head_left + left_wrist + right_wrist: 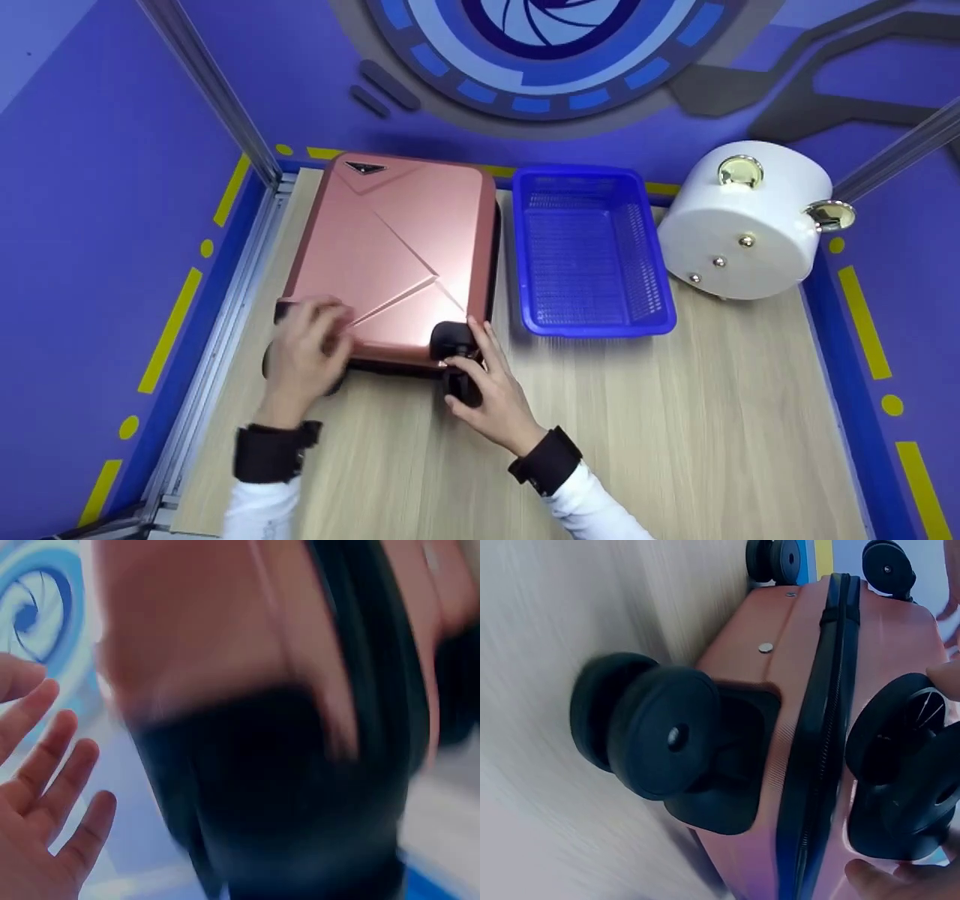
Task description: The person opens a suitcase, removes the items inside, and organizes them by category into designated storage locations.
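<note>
A rose-pink hard-shell suitcase (405,232) lies flat with its black-wheeled end toward me. My right hand (491,394) grips around a black wheel (461,386) at its near right corner, thumb on one side and fingers on the other. The right wrist view shows that upper wheel (900,765) beside the black zip (821,757), with a lower wheel (664,731) near the tabletop. Over the near left corner, my left hand (304,356) is blurred. In the left wrist view its fingers (75,772) are spread apart and hold nothing.
A blue plastic basket (529,300) stands right of the suitcase. Farther right, a white round pot-like container (739,255) with gold handles lies tipped on its side. Blue panels (97,247) enclose the wooden tabletop (675,435) at the left, back and right.
</note>
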Demonstrator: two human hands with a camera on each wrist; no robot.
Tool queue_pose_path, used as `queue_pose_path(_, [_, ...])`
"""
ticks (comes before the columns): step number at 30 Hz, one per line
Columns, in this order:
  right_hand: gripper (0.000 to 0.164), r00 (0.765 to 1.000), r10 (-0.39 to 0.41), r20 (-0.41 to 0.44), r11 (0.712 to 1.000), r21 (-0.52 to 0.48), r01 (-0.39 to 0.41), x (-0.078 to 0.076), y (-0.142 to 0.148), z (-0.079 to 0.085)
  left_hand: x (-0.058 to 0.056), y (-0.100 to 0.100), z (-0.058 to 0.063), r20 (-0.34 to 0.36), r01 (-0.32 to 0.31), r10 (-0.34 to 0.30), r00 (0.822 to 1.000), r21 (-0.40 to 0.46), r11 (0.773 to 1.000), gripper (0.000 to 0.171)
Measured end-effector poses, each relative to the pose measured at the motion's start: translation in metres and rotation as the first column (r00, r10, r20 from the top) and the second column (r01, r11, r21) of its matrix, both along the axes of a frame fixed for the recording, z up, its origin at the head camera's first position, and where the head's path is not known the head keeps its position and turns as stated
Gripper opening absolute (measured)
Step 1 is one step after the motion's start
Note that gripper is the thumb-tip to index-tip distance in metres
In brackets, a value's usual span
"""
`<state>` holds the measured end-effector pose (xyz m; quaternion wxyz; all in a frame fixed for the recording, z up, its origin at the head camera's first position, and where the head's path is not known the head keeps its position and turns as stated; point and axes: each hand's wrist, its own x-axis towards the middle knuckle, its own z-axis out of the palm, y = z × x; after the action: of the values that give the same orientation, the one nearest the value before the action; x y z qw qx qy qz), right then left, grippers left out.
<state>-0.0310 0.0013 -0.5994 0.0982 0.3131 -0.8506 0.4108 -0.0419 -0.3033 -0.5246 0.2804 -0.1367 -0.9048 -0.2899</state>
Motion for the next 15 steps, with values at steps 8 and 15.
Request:
queue_pose_path(8, [0.084,0.998,-0.003,-0.064,1.0,0.007,0.004,0.006,0.0,-0.01,0.032,0.067,-0.049,0.072,-0.059,0.073,0.995,-0.175,0.983,0.078])
queue_pose_path(15, [0.077,0.993,-0.015,-0.121,0.999,-0.047,0.009,0.002,-0.002,-0.007,0.041,0.088,-0.079,0.105,-0.166,0.192,0.976,-0.214,0.963,0.111])
